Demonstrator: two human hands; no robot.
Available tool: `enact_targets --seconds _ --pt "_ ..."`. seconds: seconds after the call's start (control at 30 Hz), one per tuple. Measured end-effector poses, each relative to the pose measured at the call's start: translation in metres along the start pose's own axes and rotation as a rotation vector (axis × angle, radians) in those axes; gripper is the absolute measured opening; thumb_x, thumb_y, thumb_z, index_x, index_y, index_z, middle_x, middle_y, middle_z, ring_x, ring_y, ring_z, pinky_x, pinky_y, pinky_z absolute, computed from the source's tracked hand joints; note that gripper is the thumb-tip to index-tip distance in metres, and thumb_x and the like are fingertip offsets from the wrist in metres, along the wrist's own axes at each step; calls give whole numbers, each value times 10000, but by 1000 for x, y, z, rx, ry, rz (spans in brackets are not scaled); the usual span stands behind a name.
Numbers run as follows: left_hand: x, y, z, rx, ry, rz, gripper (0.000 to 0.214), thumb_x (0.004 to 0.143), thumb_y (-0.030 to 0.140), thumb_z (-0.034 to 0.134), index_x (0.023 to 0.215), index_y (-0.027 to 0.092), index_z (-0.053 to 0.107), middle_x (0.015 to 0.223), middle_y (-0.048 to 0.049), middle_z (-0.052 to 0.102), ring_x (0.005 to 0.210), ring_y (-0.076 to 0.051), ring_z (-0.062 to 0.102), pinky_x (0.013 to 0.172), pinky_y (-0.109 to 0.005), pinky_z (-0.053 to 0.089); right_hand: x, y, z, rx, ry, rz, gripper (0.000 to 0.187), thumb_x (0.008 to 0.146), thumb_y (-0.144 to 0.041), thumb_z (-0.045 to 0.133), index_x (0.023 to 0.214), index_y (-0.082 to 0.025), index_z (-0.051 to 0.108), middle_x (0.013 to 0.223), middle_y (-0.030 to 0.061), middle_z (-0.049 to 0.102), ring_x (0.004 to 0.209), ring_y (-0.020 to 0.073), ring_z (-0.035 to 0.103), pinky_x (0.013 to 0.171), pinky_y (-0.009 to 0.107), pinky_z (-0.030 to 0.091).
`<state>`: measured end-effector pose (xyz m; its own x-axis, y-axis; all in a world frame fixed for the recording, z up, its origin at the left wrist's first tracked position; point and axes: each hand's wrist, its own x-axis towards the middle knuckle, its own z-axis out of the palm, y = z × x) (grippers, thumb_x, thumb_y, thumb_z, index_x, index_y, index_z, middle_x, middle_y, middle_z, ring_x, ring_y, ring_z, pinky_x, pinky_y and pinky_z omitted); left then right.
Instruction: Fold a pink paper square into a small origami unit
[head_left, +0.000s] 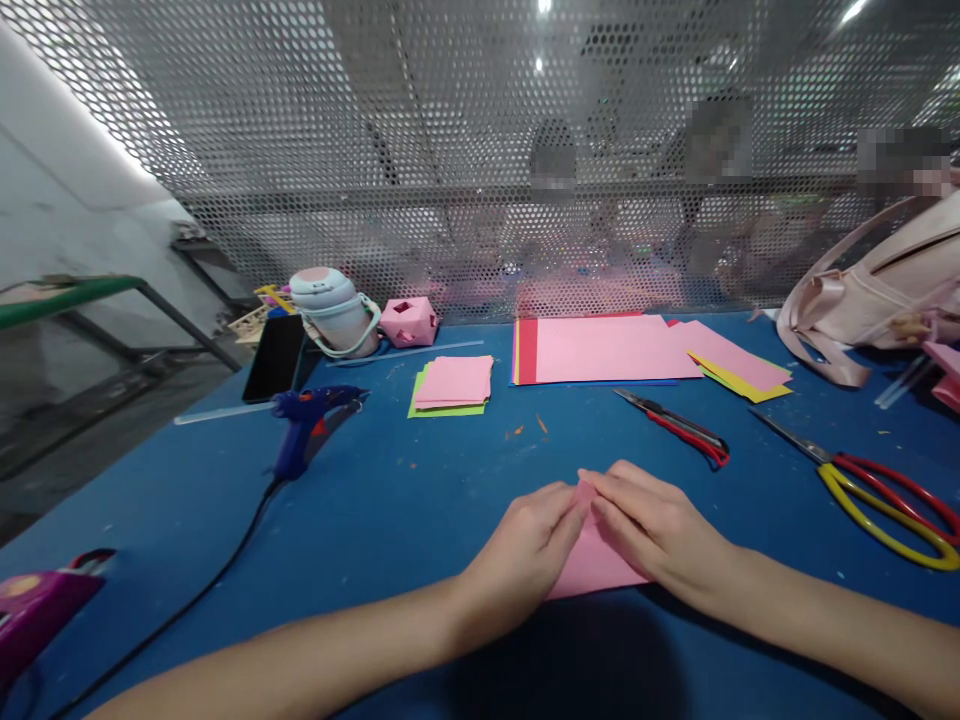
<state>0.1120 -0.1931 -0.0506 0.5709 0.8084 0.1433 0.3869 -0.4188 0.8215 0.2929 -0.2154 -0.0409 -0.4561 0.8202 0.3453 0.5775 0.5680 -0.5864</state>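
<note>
A small pink paper sheet (596, 565) lies on the blue table (390, 500) right in front of me. My left hand (525, 550) and my right hand (649, 525) rest on it side by side. Their fingertips meet at the sheet's far tip, pinching and pressing the paper there. Most of the sheet is hidden under the two hands.
A blue glue gun (311, 420) with its cord lies to the left. A stack of small pink squares (454, 383), large coloured sheets (607, 350), a red utility knife (675, 425), yellow-and-red scissors (885, 490) and a pink bag (877, 290) lie farther back and right. People sit behind a perforated screen (480, 150).
</note>
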Motion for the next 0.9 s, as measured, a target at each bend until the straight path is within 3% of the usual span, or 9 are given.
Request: enact_targets --seconds 0.2,0.4,0.63,0.77,0.9 --pt "0 2 -1 21 7 -23 300 922 262 342 680 168 493 697 -10 530 653 -126 458 633 -236 357 0 0 1 8 -7 -2 292 962 -209 405 1194 -160 576 863 68 586 774 167 569 714 303 499" --pt "1 0 -2 -7 27 -84 291 896 286 392 628 175 410 637 32 445 613 -105 398 581 -220 309 4 1 3 66 64 18 184 918 -162 471 1007 -170 632 792 42 612 731 150 560 670 267 460" --pt "2 -4 -3 -95 10 -194 250 867 308 442 690 153 528 661 33 488 646 -107 426 574 -213 312 7 0 0 118 47 193 79 832 -146 555 763 -183 568 666 -26 545 597 106 484 546 229 380" --pt "4 -2 -6 -144 -9 -220 219 839 300 471 761 150 611 704 22 571 680 -120 481 604 -211 349 7 0 0 146 67 146 122 821 -128 548 715 -187 543 640 -39 501 580 96 459 537 222 363" --pt "6 3 -9 -233 -21 -278 181 778 188 485 804 156 661 756 17 646 711 -123 535 657 -206 386 5 4 1 179 83 39 138 826 -85 513 795 -187 600 707 -6 556 637 111 515 581 235 403"
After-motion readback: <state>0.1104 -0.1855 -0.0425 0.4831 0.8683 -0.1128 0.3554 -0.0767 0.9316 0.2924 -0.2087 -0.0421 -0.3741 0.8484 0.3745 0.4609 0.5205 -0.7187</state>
